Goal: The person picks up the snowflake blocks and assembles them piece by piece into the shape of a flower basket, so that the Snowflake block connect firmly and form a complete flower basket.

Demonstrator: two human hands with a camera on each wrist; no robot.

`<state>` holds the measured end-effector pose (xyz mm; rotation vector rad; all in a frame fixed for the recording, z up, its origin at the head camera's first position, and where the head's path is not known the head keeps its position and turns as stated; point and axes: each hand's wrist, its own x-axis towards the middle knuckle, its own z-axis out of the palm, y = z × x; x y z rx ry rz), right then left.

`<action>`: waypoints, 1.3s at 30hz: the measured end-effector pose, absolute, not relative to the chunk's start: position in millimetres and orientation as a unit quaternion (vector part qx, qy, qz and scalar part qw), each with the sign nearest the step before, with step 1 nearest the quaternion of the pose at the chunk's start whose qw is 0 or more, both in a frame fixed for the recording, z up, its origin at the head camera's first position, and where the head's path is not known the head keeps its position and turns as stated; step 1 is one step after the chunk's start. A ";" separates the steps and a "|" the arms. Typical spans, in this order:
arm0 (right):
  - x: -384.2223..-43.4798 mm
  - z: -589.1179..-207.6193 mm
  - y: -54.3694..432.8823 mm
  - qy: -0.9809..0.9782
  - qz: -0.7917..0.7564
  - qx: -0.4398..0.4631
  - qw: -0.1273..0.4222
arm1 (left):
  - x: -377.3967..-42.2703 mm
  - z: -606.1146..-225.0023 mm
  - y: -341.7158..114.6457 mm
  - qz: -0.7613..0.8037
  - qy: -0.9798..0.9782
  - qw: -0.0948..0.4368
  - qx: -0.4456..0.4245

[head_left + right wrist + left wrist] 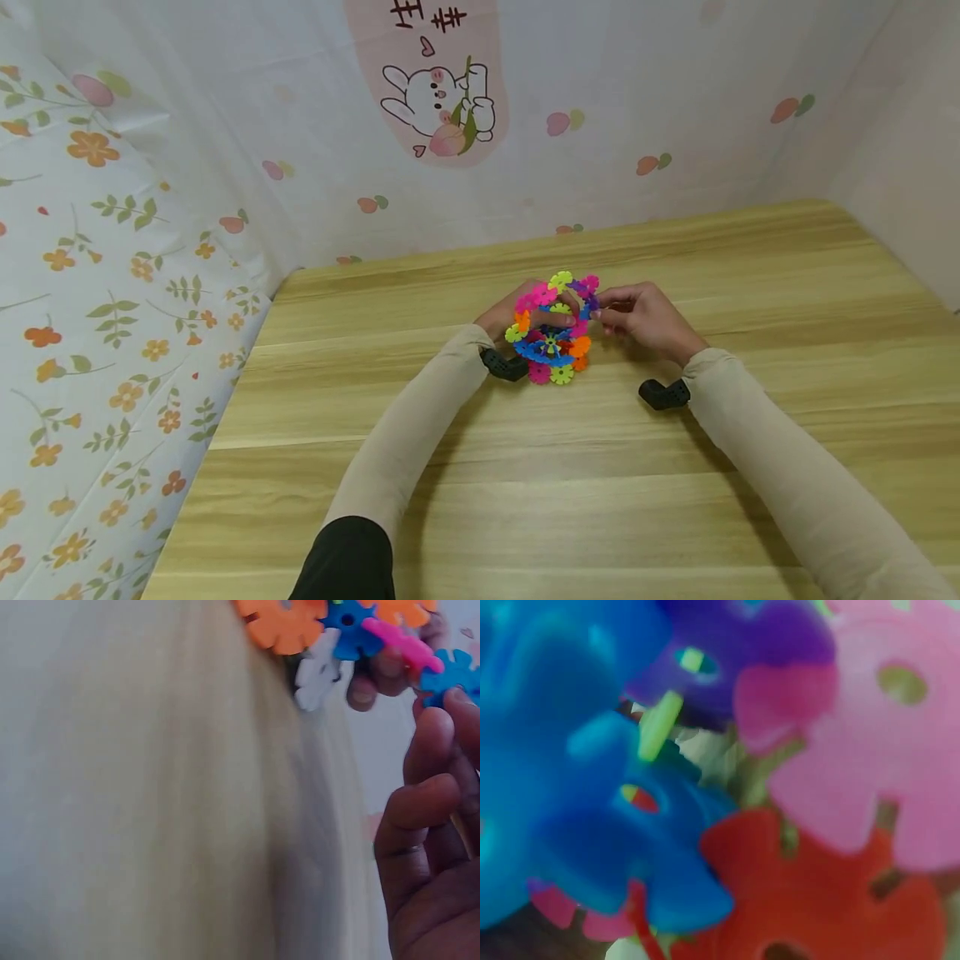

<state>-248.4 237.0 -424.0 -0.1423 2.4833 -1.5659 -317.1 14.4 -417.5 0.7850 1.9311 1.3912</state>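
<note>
A rounded, many-coloured structure of interlocking snowflake discs is in both hands in the head view. My left hand grips it from the left, its fingers reaching in among the discs. At its right edge, my right hand pinches a disc between thumb and finger. The right wrist view shows that this is a blue disc, touching a pink disc; an orange disc is further left. Close up in the left wrist view, blue, purple, red and pink discs fill the picture and hide my left hand.
A wood-grain tabletop spreads beneath both arms. Behind it hangs a white cloth with a cartoon rabbit and fruit prints. Flower-patterned cloth borders the left side. A black wrist device sits at the right cuff.
</note>
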 end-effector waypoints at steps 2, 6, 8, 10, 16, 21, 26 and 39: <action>-248.2 -424.2 235.0 0.844 -0.525 -0.055 0.095 | -316.4 -416.9 13.1 0.516 0.739 0.301 0.310; -248.3 -425.7 230.7 0.849 -0.517 -0.065 0.087 | -315.8 -417.5 11.9 0.487 0.759 0.273 0.335; -248.5 -426.5 229.1 0.852 -0.511 -0.074 0.084 | -316.1 -418.7 11.6 0.481 0.766 0.261 0.337; -248.3 -426.1 228.1 0.857 -0.501 -0.083 0.082 | -316.8 -420.2 11.6 0.474 0.772 0.259 0.336; -252.3 -422.0 228.2 0.883 -0.448 -0.115 0.073 | -324.7 -423.9 3.2 0.464 0.787 0.264 0.309; -252.2 -416.6 227.0 0.884 -0.447 -0.116 0.073 | -320.5 -417.6 -24.3 0.455 0.822 0.207 0.272; -235.3 -403.7 229.7 0.890 -0.449 -0.081 -0.018 | -287.7 -400.8 -56.0 0.483 0.840 0.088 0.231; -217.7 -394.0 153.9 0.930 -0.201 -0.296 -0.088 | -225.0 -410.2 -56.7 0.402 0.885 -0.047 0.229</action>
